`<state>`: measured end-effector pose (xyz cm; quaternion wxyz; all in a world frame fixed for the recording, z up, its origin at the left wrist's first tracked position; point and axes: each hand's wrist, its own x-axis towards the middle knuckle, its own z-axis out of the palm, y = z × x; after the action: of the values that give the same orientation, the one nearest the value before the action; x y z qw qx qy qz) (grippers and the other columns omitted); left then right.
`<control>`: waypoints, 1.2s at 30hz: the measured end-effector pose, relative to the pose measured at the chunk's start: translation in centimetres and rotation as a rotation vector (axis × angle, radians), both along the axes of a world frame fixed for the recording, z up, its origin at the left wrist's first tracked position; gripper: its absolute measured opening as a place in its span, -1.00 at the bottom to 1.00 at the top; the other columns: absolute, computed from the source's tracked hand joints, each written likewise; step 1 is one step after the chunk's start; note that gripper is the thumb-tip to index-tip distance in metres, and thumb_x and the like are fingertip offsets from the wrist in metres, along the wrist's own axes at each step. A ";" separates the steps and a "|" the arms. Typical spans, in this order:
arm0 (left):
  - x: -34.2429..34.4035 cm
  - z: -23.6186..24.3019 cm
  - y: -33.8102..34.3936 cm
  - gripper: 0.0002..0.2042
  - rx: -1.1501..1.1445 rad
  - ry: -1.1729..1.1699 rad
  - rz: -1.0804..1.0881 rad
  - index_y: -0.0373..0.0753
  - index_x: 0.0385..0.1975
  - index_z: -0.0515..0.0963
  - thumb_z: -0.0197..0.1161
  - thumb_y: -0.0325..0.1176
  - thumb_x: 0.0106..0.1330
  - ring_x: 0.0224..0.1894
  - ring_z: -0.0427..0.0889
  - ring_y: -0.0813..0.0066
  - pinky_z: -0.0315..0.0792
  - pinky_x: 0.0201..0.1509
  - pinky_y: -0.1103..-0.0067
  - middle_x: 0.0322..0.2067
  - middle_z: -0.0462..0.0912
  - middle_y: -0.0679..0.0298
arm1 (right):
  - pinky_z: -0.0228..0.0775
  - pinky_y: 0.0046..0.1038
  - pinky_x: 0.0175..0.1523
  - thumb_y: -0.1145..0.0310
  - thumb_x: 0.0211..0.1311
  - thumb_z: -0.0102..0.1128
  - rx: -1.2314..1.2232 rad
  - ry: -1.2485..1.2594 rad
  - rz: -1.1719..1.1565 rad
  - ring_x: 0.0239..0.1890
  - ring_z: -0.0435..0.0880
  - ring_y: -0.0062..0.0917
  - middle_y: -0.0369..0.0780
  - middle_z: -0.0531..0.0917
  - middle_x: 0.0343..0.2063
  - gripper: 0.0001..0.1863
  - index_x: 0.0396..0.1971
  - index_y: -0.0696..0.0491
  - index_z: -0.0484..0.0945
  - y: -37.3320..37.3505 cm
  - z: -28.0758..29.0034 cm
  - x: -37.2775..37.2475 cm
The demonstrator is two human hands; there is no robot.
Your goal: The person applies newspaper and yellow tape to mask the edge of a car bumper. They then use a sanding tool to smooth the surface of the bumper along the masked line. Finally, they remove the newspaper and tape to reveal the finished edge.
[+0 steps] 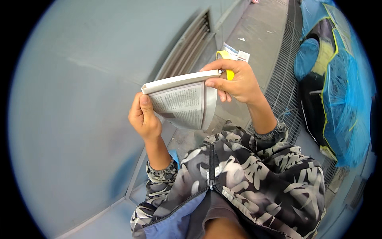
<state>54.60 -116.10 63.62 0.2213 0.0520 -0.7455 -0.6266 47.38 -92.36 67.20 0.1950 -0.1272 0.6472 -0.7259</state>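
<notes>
Both my hands hold up a sheet of newspaper (pixel 187 101) by its folded top edge, and its printed face hangs down toward me. My left hand (pixel 146 117) pinches the left end of the fold, thumb on top. At the right end, my right hand (pixel 240 81) grips the fold between thumb and fingers. A yellow ring-shaped thing, which looks like a roll of tape (pixel 230 75), shows behind my right fingers; whether they hold it is hidden. Just beyond that hand appear small white and blue printed pieces (pixel 238 55), their kind unclear.
A pale grey-blue wall panel (pixel 79 99) fills the left, with a louvred vent (pixel 187 51) in it. Along the right runs a metal floor grating (pixel 284 79). Beside it stands a large dark object, perhaps a vehicle, under blue plastic film (pixel 346 103) with yellow tape edges.
</notes>
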 end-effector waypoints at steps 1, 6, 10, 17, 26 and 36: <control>-0.6 -0.3 0.3 -0.67 0.047 0.024 -0.017 -0.40 -0.30 0.58 0.03 -0.23 0.49 -0.43 0.35 0.77 0.18 -0.36 0.80 -0.47 0.52 0.46 | 0.24 -0.73 -0.68 0.48 0.17 0.31 0.016 -0.001 -0.014 -0.73 0.49 -0.79 -0.30 0.63 -0.60 -0.80 -0.20 0.21 0.63 0.3 -0.2 -0.1; -1.3 0.1 3.1 -0.74 0.136 0.118 0.045 -0.41 -0.28 0.59 0.15 -0.28 0.43 -0.42 0.37 0.76 0.21 -0.35 0.79 -0.46 0.53 0.44 | 0.22 -0.72 -0.69 0.45 0.18 0.31 0.078 -0.037 -0.082 -0.75 0.47 -0.80 -0.34 0.58 -0.70 -0.83 -0.27 0.20 0.63 1.4 -1.0 1.5; -2.9 0.4 1.9 -0.76 0.210 0.108 -0.159 -0.44 -0.21 0.59 0.22 -0.33 0.36 -0.28 0.51 0.64 0.33 -0.15 0.72 -0.33 0.63 0.29 | 0.21 -0.72 -0.69 0.45 0.18 0.31 0.107 0.023 -0.144 -0.75 0.47 -0.80 -0.35 0.55 -0.73 -0.87 -0.34 0.19 0.63 1.7 -0.7 1.2; -4.3 3.0 0.9 -0.78 0.209 0.021 -0.290 -0.41 -0.20 0.63 0.27 -0.37 0.30 -0.26 0.56 0.59 0.37 -0.10 0.67 -0.31 0.68 0.25 | 0.23 -0.72 -0.66 0.49 0.17 0.30 0.137 0.059 -0.167 -0.71 0.50 -0.78 -0.34 0.57 -0.70 -0.92 -0.39 0.19 0.63 1.1 -0.1 0.8; -1.7 2.7 0.8 -0.91 0.200 0.125 -0.304 -0.40 -0.35 0.66 0.32 -0.51 0.20 -0.34 0.54 0.57 0.38 -0.23 0.67 -0.39 0.65 0.21 | 0.29 -0.73 -0.64 0.60 0.14 0.26 0.103 0.107 -0.145 -0.67 0.55 -0.72 -0.29 0.59 -0.63 -0.95 -0.39 0.23 0.60 1.5 -0.7 2.7; -1.2 1.9 1.4 -0.92 0.171 0.185 -0.178 -0.40 -0.38 0.66 0.26 -0.52 0.24 -0.37 0.49 0.59 0.32 -0.27 0.68 -0.41 0.62 0.23 | 0.30 -0.73 -0.62 0.56 0.15 0.29 0.128 0.101 -0.099 -0.66 0.56 -0.71 -0.28 0.59 -0.64 -0.93 -0.38 0.24 0.61 1.1 -1.6 2.5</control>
<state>53.44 -114.73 65.54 0.2276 -0.0536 -0.6674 -0.7070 49.87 -91.26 65.58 0.1338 -0.1189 0.7068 -0.6844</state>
